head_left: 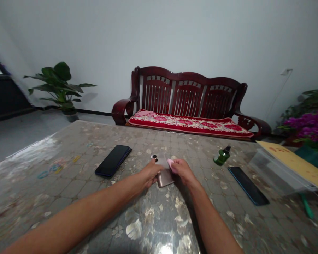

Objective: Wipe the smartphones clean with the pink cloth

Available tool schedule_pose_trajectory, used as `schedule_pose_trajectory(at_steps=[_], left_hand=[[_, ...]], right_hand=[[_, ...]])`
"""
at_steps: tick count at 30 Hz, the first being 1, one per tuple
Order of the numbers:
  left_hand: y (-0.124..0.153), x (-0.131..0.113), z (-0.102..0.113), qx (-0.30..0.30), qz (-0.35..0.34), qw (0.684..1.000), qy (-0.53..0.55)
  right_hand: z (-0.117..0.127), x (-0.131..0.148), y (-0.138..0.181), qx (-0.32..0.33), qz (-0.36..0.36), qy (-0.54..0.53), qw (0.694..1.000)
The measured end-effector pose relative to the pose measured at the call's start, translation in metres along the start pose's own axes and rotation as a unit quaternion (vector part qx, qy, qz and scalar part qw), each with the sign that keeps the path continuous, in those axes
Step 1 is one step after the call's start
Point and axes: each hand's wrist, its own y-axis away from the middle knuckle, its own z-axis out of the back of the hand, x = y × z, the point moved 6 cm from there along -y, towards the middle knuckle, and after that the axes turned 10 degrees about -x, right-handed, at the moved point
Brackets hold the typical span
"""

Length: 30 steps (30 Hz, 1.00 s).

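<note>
A rose-gold phone lies face down on the patterned table, camera end away from me. My left hand grips its left edge with fingers curled over it. My right hand pinches a small pink cloth against the phone's right side.
A dark blue phone lies to the left and another dark phone to the right. A small green bottle stands behind it. A clear box with a yellow lid sits at the right edge. Coloured rubber bands lie far left. A wooden bench stands beyond the table.
</note>
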Motion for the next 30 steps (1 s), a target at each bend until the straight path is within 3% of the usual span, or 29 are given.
schedule_pose_trajectory(at_steps=[9,14,17,23,27,30], left_hand=[[-0.002,0.003,0.008,-0.015,0.051,0.994,0.099],[0.005,-0.002,0.014,-0.032,0.079,0.989,0.119],[0.008,0.001,0.019,-0.008,0.108,0.982,0.153],[0.008,0.003,0.032,0.059,0.12,0.945,0.299],[0.009,0.012,0.034,0.092,0.178,0.922,0.333],[0.011,0.006,0.03,0.099,0.193,0.904,0.367]], right_hand=[[0.002,0.014,0.016,-0.01,-0.042,-0.125,0.991],[-0.019,0.032,0.039,0.027,-0.051,-0.185,0.981],[-0.041,0.038,0.053,0.045,-0.052,-0.158,0.985],[-0.067,0.053,0.074,0.046,0.027,-0.085,0.995],[-0.07,0.067,0.081,0.09,0.04,-0.054,0.994],[-0.058,0.087,0.082,0.106,0.074,-0.05,0.99]])
